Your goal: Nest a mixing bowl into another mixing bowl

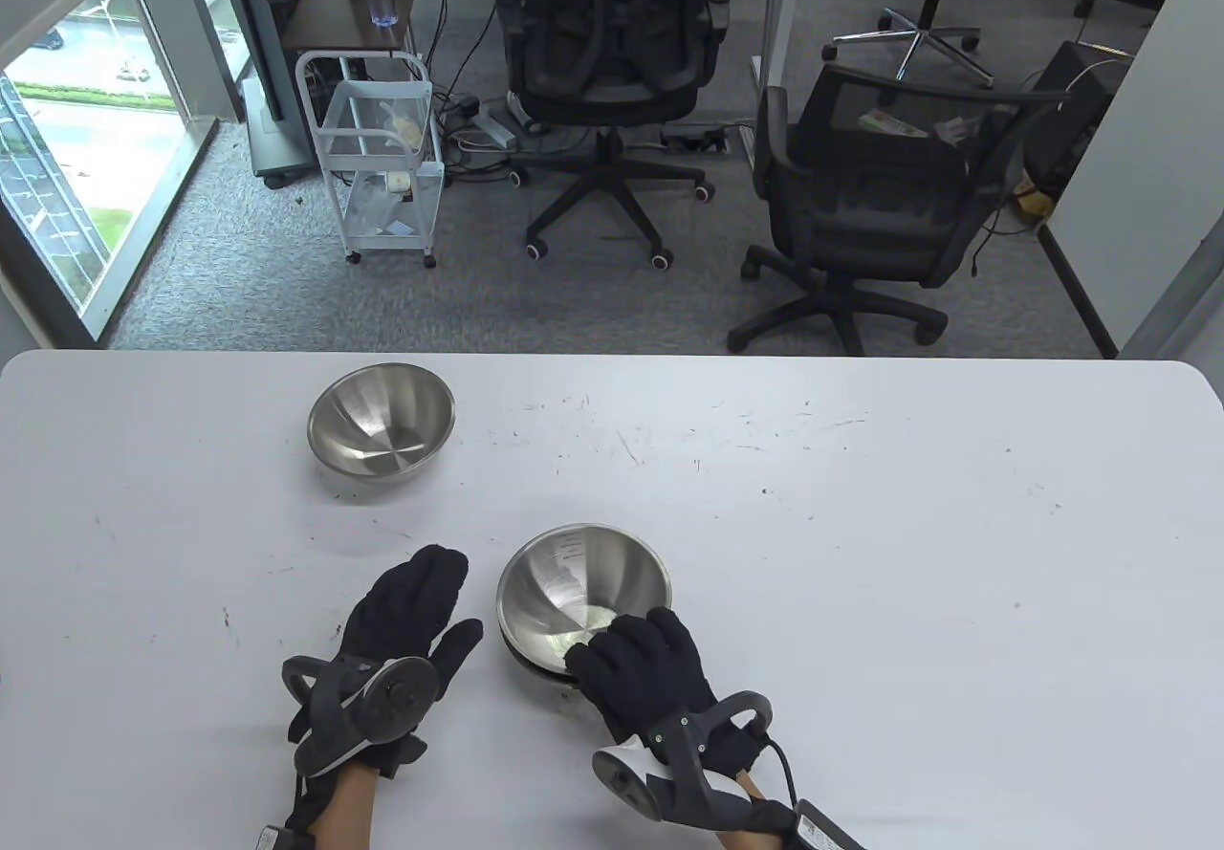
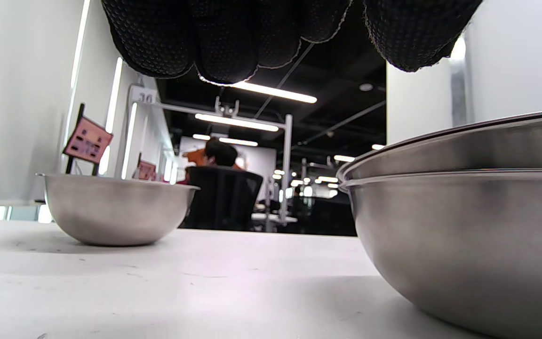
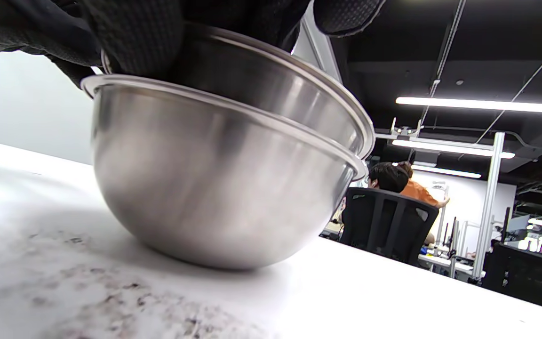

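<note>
Two steel mixing bowls stand nested near the table's front middle: the inner bowl (image 1: 583,582) sits tilted inside the outer bowl (image 3: 214,188). My right hand (image 1: 643,664) grips the near rim of the inner bowl, fingers over its edge. The nested pair also shows in the left wrist view (image 2: 468,212). My left hand (image 1: 406,625) lies flat and open on the table just left of the pair, holding nothing. A third steel bowl (image 1: 380,420) stands alone at the far left; it also shows in the left wrist view (image 2: 113,209).
The white table (image 1: 861,525) is scuffed and bare to the right of the bowls. Beyond its far edge are office chairs (image 1: 861,209) and a white cart (image 1: 382,162) on the floor.
</note>
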Demonstrator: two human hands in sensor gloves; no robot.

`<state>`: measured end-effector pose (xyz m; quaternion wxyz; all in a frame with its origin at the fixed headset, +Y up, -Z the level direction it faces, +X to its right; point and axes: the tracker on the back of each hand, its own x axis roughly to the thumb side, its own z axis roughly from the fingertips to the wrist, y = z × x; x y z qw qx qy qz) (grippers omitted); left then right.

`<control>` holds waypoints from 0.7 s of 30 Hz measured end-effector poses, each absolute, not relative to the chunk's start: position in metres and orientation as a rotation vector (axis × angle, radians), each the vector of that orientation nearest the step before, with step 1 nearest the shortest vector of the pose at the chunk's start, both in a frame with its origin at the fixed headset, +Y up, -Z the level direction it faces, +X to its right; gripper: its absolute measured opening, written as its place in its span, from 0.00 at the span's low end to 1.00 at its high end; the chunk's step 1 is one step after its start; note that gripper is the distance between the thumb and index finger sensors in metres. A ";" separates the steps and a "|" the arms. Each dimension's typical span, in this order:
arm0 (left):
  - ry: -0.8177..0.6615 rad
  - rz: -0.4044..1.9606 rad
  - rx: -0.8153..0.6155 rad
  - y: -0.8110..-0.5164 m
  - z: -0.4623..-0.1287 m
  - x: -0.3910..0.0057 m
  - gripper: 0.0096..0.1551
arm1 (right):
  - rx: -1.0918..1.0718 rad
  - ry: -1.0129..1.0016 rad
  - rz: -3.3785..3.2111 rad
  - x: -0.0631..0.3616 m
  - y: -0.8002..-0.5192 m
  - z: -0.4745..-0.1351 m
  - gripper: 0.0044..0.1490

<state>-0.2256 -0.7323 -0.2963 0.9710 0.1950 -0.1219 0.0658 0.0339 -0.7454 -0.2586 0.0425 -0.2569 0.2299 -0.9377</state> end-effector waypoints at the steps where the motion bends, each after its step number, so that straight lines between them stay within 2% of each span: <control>1: -0.246 0.133 0.393 -0.732 -0.296 -0.225 0.45 | -0.801 0.673 -2.873 0.034 -0.745 -0.259 0.20; 6: -0.247 0.134 0.391 -0.732 -0.296 -0.225 0.45 | -0.850 0.552 -2.892 0.035 -0.745 -0.263 0.19; 10: -0.246 0.137 0.384 -0.732 -0.297 -0.225 0.45 | -0.922 0.306 -2.939 0.036 -0.746 -0.269 0.21; 12: -0.246 0.137 0.383 -0.732 -0.297 -0.225 0.45 | -0.928 0.249 -2.943 0.036 -0.749 -0.271 0.20; 21: -0.245 0.136 0.380 -0.732 -0.297 -0.225 0.45 | -0.906 0.281 -2.905 0.035 -0.751 -0.270 0.20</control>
